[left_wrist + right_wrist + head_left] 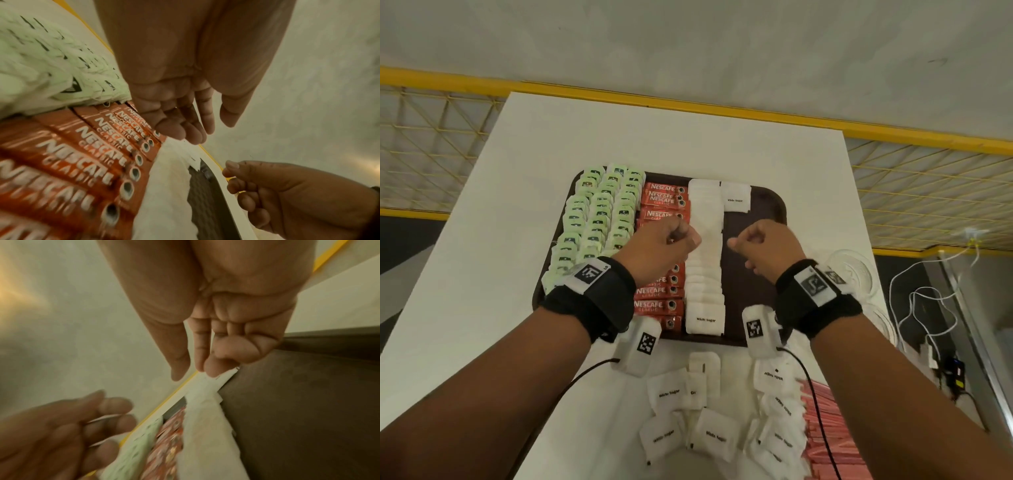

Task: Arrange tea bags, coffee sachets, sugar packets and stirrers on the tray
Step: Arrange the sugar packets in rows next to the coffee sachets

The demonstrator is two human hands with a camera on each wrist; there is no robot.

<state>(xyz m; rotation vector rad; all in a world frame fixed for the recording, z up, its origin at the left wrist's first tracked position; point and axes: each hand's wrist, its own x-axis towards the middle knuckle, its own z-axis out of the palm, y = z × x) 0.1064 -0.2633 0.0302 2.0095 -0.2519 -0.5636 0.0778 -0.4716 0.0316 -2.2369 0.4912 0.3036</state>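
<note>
A dark brown tray point(753, 274) holds rows of green tea bags point(599, 216), a column of red coffee sachets point(661, 205) and a column of white sugar packets point(705, 274). One more sugar packet point(735, 198) lies at the tray's far end, beside that column. My left hand point(671, 240) hovers over the seam between sachets and sugar. Its fingers are loosely curled and hold nothing point(209, 128). My right hand point(760, 246) hangs over the bare part of the tray, also loosely curled and empty point(190, 371).
Loose sugar packets point(715, 435) lie scattered on the white table point(482, 274) in front of the tray. Pink stirrers point(832, 438) are piled at the near right. Clear glassware point(856, 270) and white cables point(928, 308) sit off the table's right edge.
</note>
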